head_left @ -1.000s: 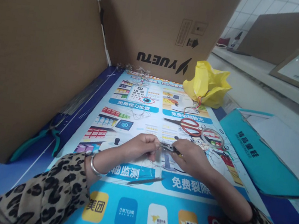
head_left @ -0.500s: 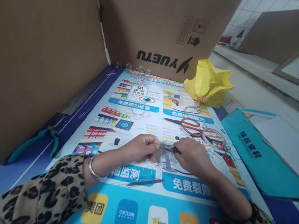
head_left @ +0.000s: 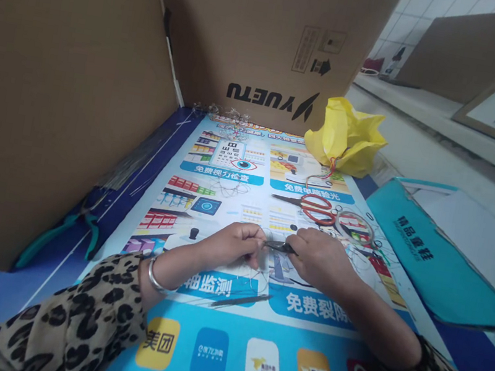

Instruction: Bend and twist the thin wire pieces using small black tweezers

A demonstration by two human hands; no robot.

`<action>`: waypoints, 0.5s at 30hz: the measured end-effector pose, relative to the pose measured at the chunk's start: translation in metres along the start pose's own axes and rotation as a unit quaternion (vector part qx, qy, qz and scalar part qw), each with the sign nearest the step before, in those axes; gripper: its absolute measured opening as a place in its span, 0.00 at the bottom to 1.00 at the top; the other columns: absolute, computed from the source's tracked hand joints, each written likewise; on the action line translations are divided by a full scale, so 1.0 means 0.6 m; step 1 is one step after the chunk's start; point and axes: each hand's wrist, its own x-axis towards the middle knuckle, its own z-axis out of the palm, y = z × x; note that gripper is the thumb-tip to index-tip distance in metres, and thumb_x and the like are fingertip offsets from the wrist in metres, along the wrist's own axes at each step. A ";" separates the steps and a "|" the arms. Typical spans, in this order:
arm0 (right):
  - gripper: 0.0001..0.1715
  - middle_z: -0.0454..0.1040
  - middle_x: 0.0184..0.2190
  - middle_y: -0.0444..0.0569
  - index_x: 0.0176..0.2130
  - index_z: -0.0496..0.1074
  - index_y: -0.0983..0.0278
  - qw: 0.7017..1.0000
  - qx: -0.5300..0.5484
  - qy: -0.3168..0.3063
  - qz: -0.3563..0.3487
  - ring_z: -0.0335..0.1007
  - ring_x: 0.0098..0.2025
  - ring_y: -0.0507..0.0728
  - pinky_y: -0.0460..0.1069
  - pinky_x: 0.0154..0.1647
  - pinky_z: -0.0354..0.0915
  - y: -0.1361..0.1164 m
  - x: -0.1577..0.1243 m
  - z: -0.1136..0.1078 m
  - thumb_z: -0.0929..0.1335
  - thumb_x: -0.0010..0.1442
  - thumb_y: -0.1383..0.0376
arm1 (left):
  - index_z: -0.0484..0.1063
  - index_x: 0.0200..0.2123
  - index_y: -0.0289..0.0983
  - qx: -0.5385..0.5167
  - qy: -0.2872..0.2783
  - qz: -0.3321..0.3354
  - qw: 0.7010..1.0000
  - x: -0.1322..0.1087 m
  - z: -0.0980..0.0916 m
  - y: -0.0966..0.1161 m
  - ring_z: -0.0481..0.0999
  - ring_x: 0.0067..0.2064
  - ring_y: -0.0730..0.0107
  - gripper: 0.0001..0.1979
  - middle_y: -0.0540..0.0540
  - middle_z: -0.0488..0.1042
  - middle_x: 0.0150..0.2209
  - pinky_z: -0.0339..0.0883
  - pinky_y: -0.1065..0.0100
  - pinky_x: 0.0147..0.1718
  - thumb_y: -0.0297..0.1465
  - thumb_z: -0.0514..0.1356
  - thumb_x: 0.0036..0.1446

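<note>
My left hand (head_left: 241, 242) is closed in a pinch on a thin wire, of which only a little shows at the fingertips. From the other side my right hand (head_left: 321, 258) grips a pair of small pliers (head_left: 279, 246). Their dark metal jaws point left and reach the left fingertips. The handles are hidden in my palm. Fine loops of wire hang below the fingers, too thin to trace. Nearer to me, a bundle of thin dark wire lengths (head_left: 241, 301) lies on the printed mat (head_left: 194, 315).
Red-handled scissors (head_left: 316, 209) and a ring-shaped coil (head_left: 355, 228) lie beyond my right hand. Teal-handled pliers (head_left: 66, 232) rest at left beside a cardboard wall (head_left: 56, 86). A yellow bag (head_left: 348, 140) stands at the back, a teal box (head_left: 438, 253) at right.
The pliers' jaws have turned slightly and look closer together at the left fingertips. Both hands stay in almost the same place.
</note>
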 end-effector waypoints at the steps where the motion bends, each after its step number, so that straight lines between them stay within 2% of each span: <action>1: 0.08 0.70 0.30 0.48 0.31 0.68 0.63 1.000 -0.001 -0.002 0.000 0.63 0.33 0.55 0.49 0.31 0.48 -0.001 0.001 -0.001 0.62 0.57 0.63 | 0.64 0.27 0.34 -0.003 -0.004 0.002 1.000 0.000 -0.001 0.000 0.64 0.19 0.80 0.12 0.51 0.69 0.18 0.52 0.75 0.21 0.38 0.59 0.51; 9: 0.08 0.70 0.29 0.48 0.31 0.67 0.63 1.000 0.005 -0.028 0.012 0.65 0.32 0.55 0.49 0.29 0.47 -0.007 0.000 -0.006 0.61 0.57 0.63 | 0.63 0.26 0.34 -0.043 -0.027 0.000 0.999 0.000 -0.002 0.000 0.63 0.18 0.81 0.12 0.52 0.69 0.17 0.53 0.75 0.21 0.37 0.60 0.51; 15: 0.08 0.71 0.29 0.48 0.31 0.67 0.63 0.999 0.011 -0.029 0.020 0.66 0.32 0.55 0.49 0.29 0.47 -0.010 -0.003 -0.003 0.61 0.57 0.62 | 0.63 0.26 0.34 -0.055 -0.018 -0.007 0.998 0.001 -0.002 -0.002 0.62 0.17 0.81 0.13 0.53 0.68 0.16 0.52 0.76 0.20 0.37 0.61 0.49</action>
